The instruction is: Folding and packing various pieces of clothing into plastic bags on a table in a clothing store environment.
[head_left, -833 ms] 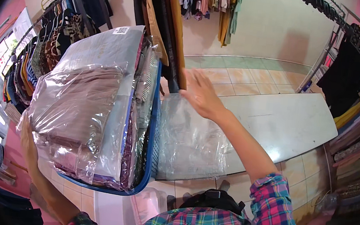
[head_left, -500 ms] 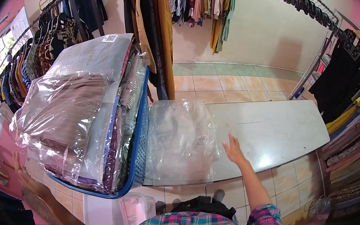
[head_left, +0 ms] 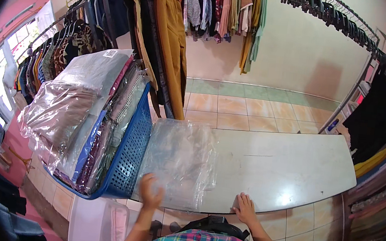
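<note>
My right hand [head_left: 246, 209] lies open near the front edge of the white table [head_left: 288, 162], its fingers apart on the top and nothing in it. Somewhat blurred, my left hand [head_left: 150, 192] hovers over or touches the near left corner of the clear plastic bags [head_left: 180, 159]; I cannot tell which. Its thumb stands apart from the fingers and no held thing shows. Spread flat, the bags cover the table's left part. Beside them, a blue plastic basket [head_left: 128, 153] is heaped with folded clothes in clear wrapping, a mauve garment [head_left: 58, 112] on top.
Mustard trousers [head_left: 170, 46] hang beyond the basket, close to the table's far left corner. Clothes racks line both sides; a black garment [head_left: 378, 101] hangs at right. Below the basket stands a pale plastic bin [head_left: 91, 223] on the tiled floor.
My left hand has come from the basket's left side to the bags. My right hand has drawn back to the table's near edge. The view has shifted.
</note>
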{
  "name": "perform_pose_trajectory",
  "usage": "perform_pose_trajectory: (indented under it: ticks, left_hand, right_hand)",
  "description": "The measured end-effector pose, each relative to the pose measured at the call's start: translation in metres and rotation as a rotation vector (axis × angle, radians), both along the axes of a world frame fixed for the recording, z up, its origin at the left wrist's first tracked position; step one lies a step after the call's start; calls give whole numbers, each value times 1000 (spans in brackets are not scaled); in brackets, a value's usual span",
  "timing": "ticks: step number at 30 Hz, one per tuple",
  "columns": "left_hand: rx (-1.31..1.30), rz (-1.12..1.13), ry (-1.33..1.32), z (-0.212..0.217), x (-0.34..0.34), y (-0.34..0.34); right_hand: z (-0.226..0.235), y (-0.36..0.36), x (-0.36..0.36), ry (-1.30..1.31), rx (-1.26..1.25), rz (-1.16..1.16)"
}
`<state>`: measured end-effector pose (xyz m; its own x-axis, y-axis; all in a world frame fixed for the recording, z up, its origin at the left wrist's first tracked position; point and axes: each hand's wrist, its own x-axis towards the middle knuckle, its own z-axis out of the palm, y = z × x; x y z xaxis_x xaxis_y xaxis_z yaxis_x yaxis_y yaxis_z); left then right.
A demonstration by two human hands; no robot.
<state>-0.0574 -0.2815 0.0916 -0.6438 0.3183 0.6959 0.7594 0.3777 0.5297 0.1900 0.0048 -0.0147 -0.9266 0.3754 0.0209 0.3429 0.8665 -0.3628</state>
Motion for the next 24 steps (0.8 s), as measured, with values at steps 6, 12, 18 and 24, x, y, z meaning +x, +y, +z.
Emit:
perform_pose_trajectory:
  ticks: [6, 12, 18, 24]
  left_hand:
    - [-789, 59, -426, -111, 23, 81]
    - [-475, 129, -612, -130, 20, 80]
    - [-604, 150, -525, -114, 38, 91]
    - [-444, 56, -578, -115, 17, 63]
  right_hand:
    - [-1, 51, 9, -24, -178, 279]
    - [-12, 73, 11, 10, -275, 360]
    - [-20, 91, 1, -29, -306, 392]
    - [61, 113, -71, -431, -341, 485]
